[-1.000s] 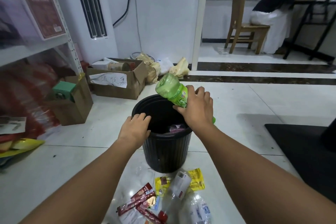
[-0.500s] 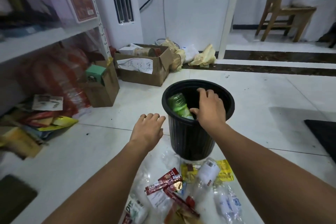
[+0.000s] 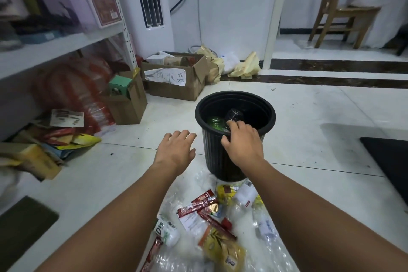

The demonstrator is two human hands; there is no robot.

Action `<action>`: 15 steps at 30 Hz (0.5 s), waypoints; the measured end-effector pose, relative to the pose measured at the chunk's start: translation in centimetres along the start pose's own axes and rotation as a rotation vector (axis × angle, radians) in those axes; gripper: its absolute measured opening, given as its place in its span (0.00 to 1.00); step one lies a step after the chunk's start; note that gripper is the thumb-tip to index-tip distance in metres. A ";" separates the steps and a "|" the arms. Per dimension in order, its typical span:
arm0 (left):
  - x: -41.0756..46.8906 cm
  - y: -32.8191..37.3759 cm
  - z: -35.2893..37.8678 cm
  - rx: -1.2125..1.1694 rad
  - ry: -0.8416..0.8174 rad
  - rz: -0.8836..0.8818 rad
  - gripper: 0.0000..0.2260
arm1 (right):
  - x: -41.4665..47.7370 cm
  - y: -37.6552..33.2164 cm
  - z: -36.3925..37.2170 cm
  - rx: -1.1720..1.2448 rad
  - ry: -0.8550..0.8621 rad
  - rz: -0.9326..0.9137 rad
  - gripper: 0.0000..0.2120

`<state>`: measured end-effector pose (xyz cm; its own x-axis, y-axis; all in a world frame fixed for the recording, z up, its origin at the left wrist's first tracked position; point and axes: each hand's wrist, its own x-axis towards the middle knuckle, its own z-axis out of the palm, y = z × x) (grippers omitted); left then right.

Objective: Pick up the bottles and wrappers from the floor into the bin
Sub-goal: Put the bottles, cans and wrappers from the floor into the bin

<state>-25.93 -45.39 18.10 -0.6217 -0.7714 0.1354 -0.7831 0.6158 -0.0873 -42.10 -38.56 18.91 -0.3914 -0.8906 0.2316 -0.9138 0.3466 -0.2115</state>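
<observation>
Right hand [image 3: 241,144] sits over the near rim of the black bin [image 3: 268,117], fingers loosely spread and clamped on nothing; the green bottle [image 3: 214,122] lies inside, leaning against the ribbed wall, with a dark rounded object beside it that I can't identify. Left hand [image 3: 176,150] hovers palm-down just left of the bin, fingers apart and empty, likely poised for the next reach. The bin stands upright on the glossy white floor tiles [image 3: 309,106], right beside the litter, so each drop is a short one. And plenty is left: a clear bottle [image 3: 245,194] with a white label touches the bin's foot, thin red sachets [image 3: 198,204] and a crinkly yellow wrapper [image 3: 223,247] lie nearer the person over crumpled clear plastic, and another white-labelled bottle [image 3: 166,232] lies at the pile's left edge.
</observation>
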 end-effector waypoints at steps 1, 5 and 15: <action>-0.7 0.1 -0.5 -0.012 -0.004 0.005 0.19 | -0.7 0.0 -0.3 0.018 -0.006 0.003 0.23; -4.7 0.2 -2.1 -0.052 -0.044 0.033 0.21 | -3.9 -0.6 -1.1 0.040 -0.041 0.021 0.23; -11.0 -1.5 -2.1 -0.028 -0.079 -0.013 0.21 | -10.5 -3.8 0.5 -0.009 -0.062 -0.063 0.22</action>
<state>-17.87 -37.43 18.85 -0.6118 -0.7889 0.0579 -0.7909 0.6092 -0.0581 -34.50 -30.71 16.80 -0.3261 -0.9270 0.1852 -0.9375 0.2919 -0.1897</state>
